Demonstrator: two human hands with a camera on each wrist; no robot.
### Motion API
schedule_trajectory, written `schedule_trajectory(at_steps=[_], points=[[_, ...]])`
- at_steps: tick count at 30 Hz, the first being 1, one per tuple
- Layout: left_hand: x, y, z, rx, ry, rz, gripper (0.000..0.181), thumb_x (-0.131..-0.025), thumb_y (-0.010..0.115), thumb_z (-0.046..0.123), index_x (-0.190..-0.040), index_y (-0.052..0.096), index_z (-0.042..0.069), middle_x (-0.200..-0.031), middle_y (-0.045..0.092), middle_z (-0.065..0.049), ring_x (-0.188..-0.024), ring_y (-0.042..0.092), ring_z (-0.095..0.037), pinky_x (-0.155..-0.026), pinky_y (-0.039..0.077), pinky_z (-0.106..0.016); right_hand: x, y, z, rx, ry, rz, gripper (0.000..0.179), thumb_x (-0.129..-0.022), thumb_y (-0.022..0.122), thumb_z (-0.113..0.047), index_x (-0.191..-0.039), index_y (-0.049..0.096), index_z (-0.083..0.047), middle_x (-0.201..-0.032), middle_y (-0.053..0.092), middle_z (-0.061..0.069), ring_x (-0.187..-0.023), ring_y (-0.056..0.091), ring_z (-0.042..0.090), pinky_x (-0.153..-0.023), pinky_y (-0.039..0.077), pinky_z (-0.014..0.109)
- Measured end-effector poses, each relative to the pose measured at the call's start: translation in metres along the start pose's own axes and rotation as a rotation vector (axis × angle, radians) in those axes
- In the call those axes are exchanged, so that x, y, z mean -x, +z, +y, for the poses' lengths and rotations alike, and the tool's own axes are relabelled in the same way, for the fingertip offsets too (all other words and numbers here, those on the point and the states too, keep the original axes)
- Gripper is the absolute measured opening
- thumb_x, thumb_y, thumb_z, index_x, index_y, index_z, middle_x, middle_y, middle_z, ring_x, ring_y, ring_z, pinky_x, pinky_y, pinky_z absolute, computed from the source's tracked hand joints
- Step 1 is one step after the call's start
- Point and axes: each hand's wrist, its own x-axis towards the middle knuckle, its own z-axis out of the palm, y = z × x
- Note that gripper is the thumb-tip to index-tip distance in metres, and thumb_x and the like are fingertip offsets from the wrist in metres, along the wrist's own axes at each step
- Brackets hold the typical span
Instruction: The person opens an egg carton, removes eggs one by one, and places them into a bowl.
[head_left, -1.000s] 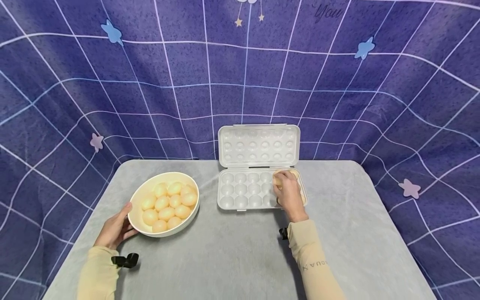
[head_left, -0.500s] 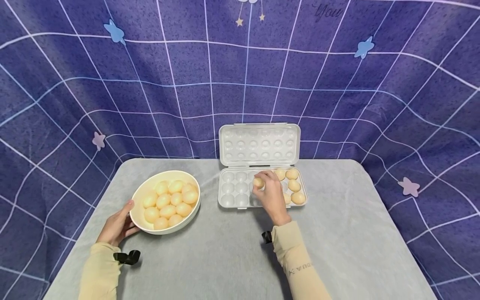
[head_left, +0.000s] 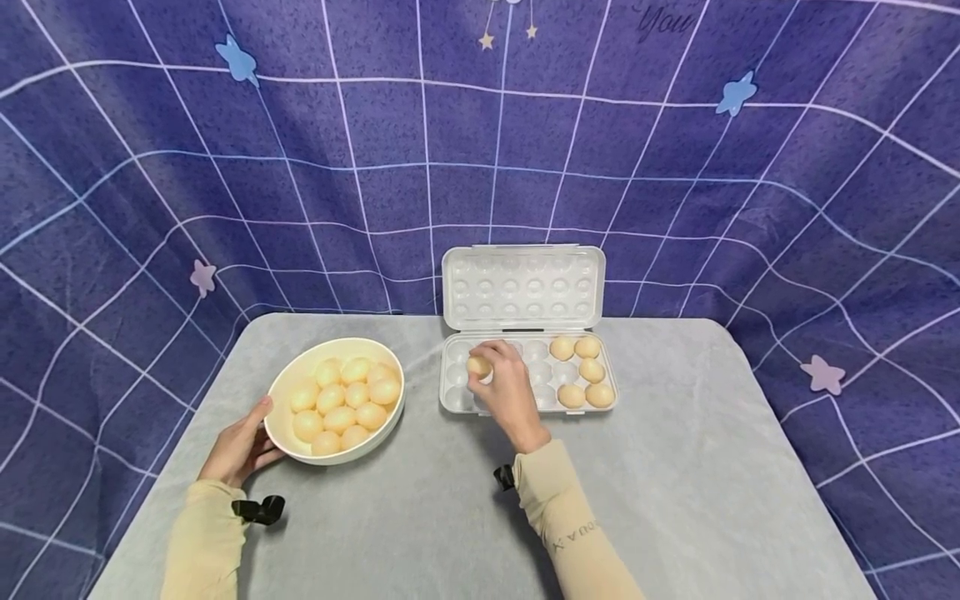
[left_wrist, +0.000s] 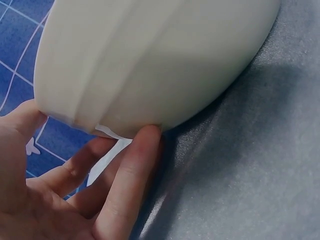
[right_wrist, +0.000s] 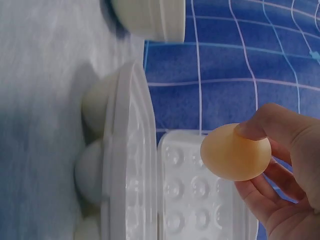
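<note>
In the head view, my right hand [head_left: 506, 392] pinches an egg [head_left: 478, 367] between thumb and fingers, over the left part of an egg carton [head_left: 555, 403]. The right wrist view shows the same egg [right_wrist: 236, 152] held clear above the carton's white base [right_wrist: 129, 165]. Several eggs [head_left: 592, 370] sit in cups at the carton's right end; some cups are hidden by my hand. My left hand [head_left: 238, 443] grips the near left side of a cream bowl [head_left: 281, 429], thumb at the rim and fingers [left_wrist: 142, 150] against the underside. Several eggs [head_left: 340, 418] fill the bowl.
The carton's lid [head_left: 522, 287] stands raised at the back. A grey cloth covers the table [head_left: 420, 517]. Behind it hangs a blue curtain [head_left: 465, 192] with a white grid and stars.
My right hand has moved left across the carton, from its right end to its left part, with the egg in its fingers. My left hand stays on the bowl.
</note>
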Motion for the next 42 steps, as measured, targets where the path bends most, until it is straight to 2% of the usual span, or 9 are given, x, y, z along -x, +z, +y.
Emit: schedule_trajectory(at_steps=[10,15,23,28,35,42], points=[[0.003,-0.002,-0.001,-0.005,-0.009,0.002,0.093,-0.099,0.045,0.060,-0.156,0.009,-0.003,-0.086,0.070,0.012,-0.081,0.069,-0.001,-0.078,0.062,-0.028,-0.003,0.025,-0.030,-0.032,-0.084,-0.035,0.027,-0.074,0.080,-0.003,-0.100,0.074,-0.005,-0.108,0.068,0.007,-0.104,0.063,0.023,-0.093,0.054,0.033],[0.004,-0.003,-0.001,-0.002,-0.010,0.009,0.093,-0.099,0.045,0.060,-0.156,0.009,-0.004,-0.085,0.070,0.013,-0.080,0.068,-0.001,-0.077,0.062,-0.027,-0.006,0.039,-0.045,-0.054,-0.108,-0.082,0.025,-0.076,0.078,-0.005,-0.101,0.074,-0.006,-0.109,0.067,0.006,-0.105,0.062,0.021,-0.095,0.053,0.030],[0.006,-0.004,-0.002,0.005,-0.012,0.017,0.093,-0.099,0.045,0.060,-0.156,0.010,-0.004,-0.085,0.070,0.012,-0.080,0.069,-0.001,-0.077,0.062,-0.027,-0.006,0.061,-0.058,-0.155,-0.033,-0.166,0.027,-0.076,0.079,-0.008,-0.103,0.074,-0.007,-0.110,0.067,0.005,-0.105,0.063,0.019,-0.096,0.052,0.026],[0.006,-0.003,-0.002,0.007,-0.012,0.017,0.093,-0.099,0.045,0.060,-0.156,0.011,-0.005,-0.085,0.070,0.012,-0.081,0.069,-0.001,-0.078,0.062,-0.028,-0.003,0.071,-0.061,-0.206,0.010,-0.170,0.030,-0.078,0.079,-0.010,-0.107,0.072,-0.006,-0.113,0.068,0.007,-0.108,0.063,0.020,-0.100,0.051,0.028],[0.006,0.000,0.000,0.016,-0.010,0.020,0.091,-0.099,0.045,0.059,-0.155,0.012,-0.005,-0.085,0.070,0.012,-0.081,0.069,-0.001,-0.079,0.062,-0.028,-0.005,0.077,-0.065,-0.203,-0.007,-0.171,0.032,-0.078,0.080,-0.009,-0.109,0.072,-0.005,-0.113,0.067,0.007,-0.108,0.064,0.021,-0.101,0.051,0.027],[0.004,0.004,0.002,0.028,0.004,0.020,0.090,-0.100,0.046,0.058,-0.155,0.013,-0.004,-0.084,0.071,0.013,-0.080,0.069,-0.001,-0.078,0.062,-0.027,-0.006,0.085,-0.069,-0.127,-0.052,-0.199,0.029,-0.081,0.079,-0.012,-0.109,0.072,-0.007,-0.114,0.067,0.004,-0.110,0.062,0.020,-0.102,0.050,0.026]])
